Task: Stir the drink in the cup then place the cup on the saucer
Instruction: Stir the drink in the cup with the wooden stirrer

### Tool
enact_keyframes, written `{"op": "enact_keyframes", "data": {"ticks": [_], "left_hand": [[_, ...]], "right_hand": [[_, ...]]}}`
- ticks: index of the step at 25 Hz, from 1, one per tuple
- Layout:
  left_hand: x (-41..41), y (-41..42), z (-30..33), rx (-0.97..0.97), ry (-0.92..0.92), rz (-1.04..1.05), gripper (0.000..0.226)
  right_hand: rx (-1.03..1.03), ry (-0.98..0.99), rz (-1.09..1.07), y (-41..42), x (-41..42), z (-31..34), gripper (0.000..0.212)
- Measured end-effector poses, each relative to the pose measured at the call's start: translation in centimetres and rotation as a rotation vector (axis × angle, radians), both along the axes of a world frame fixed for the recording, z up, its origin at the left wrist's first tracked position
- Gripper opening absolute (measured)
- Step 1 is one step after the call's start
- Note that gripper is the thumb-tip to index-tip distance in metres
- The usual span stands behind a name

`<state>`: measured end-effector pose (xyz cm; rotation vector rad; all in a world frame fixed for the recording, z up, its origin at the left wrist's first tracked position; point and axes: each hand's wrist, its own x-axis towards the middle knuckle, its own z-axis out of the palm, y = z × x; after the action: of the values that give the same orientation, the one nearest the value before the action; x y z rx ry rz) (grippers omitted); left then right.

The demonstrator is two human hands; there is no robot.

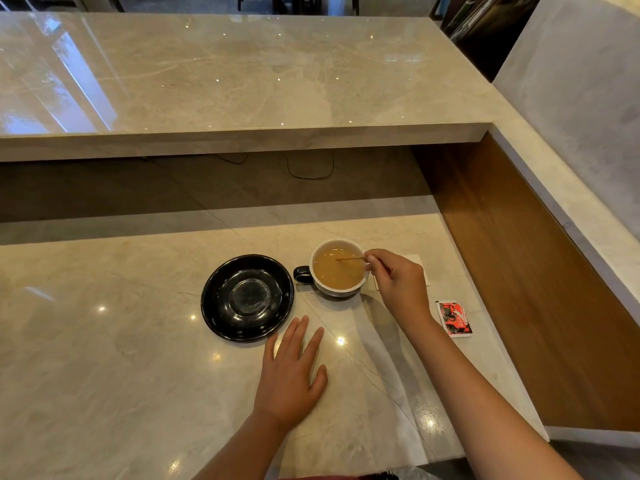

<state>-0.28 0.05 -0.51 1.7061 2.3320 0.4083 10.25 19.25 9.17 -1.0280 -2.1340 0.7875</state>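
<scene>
From the head view, the right hand [398, 282] pinches a thin wooden stirrer [351, 259], fingers [372, 260] closed on its top end, tip dipped in the tan drink so it can swirl. The cup [339, 270] stands on the table [104, 375], just right of the empty black saucer [247, 297], handle toward it. The left hand [291, 372] lies flat, fingers spread, holding nothing, likely steadying. A red sachet [454, 318] lies off right.
</scene>
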Motion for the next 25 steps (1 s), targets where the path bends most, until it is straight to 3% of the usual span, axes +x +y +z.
{"op": "enact_keyframes", "data": {"ticks": [3,6,10,14,19,25], "left_hand": [[0.0,0.0,0.0,0.011,0.004,-0.006,0.059],[0.0,0.0,-0.1,0.012,0.006,-0.006,0.059],[0.0,-0.1,-0.2,-0.006,0.008,-0.004,0.060],[0.0,-0.1,-0.2,-0.002,0.011,0.000,0.059],[0.0,-0.1,-0.1,0.015,0.016,-0.003,0.058],[0.0,-0.1,-0.2,0.016,0.017,-0.002,0.059]], "right_hand": [[0.201,-0.107,0.046,0.2,1.0,0.7,0.010],[0.270,-0.196,0.108,0.1,1.8,1.5,0.009],[0.125,-0.210,0.135,0.0,2.3,1.9,0.012],[-0.127,-0.071,0.105,-0.5,1.8,1.4,0.013],[-0.224,0.069,0.020,-0.7,0.1,0.2,0.015],[0.056,-0.026,0.018,0.1,-0.2,0.4,0.012]]}}
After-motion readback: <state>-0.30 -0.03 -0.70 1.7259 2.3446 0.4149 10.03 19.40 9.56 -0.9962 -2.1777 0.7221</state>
